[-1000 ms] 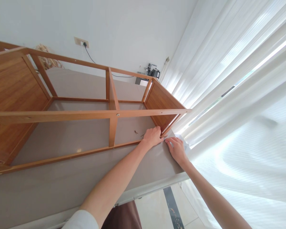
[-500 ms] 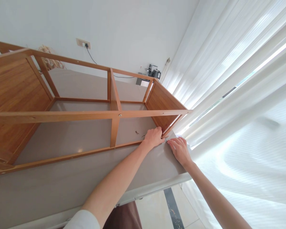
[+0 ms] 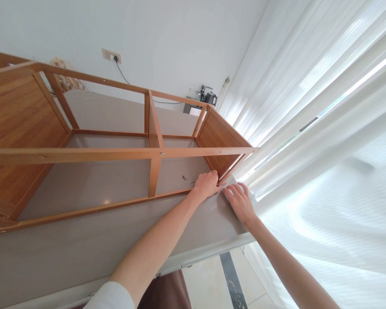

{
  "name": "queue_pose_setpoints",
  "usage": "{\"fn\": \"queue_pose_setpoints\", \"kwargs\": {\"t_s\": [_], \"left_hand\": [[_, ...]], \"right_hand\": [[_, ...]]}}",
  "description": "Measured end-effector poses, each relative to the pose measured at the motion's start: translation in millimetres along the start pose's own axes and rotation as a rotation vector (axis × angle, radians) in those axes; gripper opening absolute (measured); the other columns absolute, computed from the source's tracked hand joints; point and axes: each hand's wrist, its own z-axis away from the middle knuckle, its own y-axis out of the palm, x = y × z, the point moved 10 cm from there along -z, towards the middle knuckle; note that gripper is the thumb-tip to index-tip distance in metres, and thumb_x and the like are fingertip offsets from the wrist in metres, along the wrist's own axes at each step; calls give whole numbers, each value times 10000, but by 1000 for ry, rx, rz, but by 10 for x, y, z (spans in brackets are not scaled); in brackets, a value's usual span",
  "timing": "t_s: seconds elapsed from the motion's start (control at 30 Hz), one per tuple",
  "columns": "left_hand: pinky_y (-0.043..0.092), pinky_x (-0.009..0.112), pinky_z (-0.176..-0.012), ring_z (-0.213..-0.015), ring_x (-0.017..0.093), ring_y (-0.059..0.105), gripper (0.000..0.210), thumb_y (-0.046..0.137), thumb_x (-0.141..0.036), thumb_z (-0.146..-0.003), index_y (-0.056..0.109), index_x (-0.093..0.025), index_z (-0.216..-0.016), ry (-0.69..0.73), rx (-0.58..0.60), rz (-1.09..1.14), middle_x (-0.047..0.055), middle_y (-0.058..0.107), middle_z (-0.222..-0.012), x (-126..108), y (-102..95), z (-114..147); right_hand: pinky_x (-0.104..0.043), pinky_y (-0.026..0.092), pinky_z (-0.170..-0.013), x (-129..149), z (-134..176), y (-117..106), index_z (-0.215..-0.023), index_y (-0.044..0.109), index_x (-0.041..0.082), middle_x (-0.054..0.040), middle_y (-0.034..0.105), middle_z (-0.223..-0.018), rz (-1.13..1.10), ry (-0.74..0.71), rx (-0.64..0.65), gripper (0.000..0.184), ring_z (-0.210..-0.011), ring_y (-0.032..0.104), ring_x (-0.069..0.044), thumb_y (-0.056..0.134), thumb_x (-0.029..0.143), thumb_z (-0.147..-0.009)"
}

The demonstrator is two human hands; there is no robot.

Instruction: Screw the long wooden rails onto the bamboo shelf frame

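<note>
An open wooden frame (image 3: 152,176) with solid side panels lies on a grey tabletop (image 3: 186,225). At its near right corner my left hand (image 3: 206,183) is closed around the bottom rail, fingers on the inner side. My right hand (image 3: 241,201) is just outside that corner, thumb and fingertips pinched together at a small thin metal piece (image 3: 223,188). Its kind is too small to make out. Two small dark screw-like pieces lie inside the frame: one (image 3: 184,177) in the open, the other (image 3: 193,182) close by my left hand.
White curtains (image 3: 309,86) hang close on the right, beside the table end. Behind the frame are a black kettle (image 3: 211,99) and a wall socket (image 3: 111,56) with a plugged-in cord. The table's near edge (image 3: 209,253) runs in front of me, above a tiled floor.
My right hand has moved slightly left and closer to the frame corner, and less of the thin piece shows. My left hand stays on the corner.
</note>
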Motion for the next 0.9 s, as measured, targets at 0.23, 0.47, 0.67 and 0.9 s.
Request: {"fn": "queue_pose_setpoints", "kwargs": {"t_s": [0.23, 0.47, 0.67, 0.9], "left_hand": [[537, 382, -818, -1002, 306, 695, 363, 582, -445, -879, 533, -168, -1107, 0, 10, 4, 136, 699, -1096, 5, 20, -6], [544, 382, -790, -976, 304, 700, 341, 582, -421, -871, 536, -163, -1091, 16, -1, -4, 130, 699, -1090, -3, 16, -11], [544, 376, -797, -986, 303, 698, 333, 581, -421, -879, 538, -163, -1086, 10, -1, -4, 132, 699, -1092, -6, 5, -4], [539, 383, -819, -1010, 307, 693, 387, 548, -495, -915, 522, -163, -1112, 16, 20, -16, 142, 690, -1111, -3, 23, 1]], "right_hand": [[-387, 380, -878, 20, -11, 41, -1022, 649, 189, -103, 644, -977, -4, -27, 28, 247, -991, 537, -261, 449, 65, -947], [-386, 371, -793, 63, -30, 62, -961, 642, 188, -108, 636, -926, 83, -37, 37, 268, -949, 534, -269, 414, 48, -950], [-388, 368, -778, 75, -28, 64, -981, 647, 168, -119, 642, -945, 76, -35, 39, 259, -963, 531, -276, 421, 45, -947], [-355, 358, -804, -42, 15, 61, -1054, 639, 183, -86, 647, -1039, -8, 28, 1, 219, -973, 520, -241, 507, 66, -924]]}}
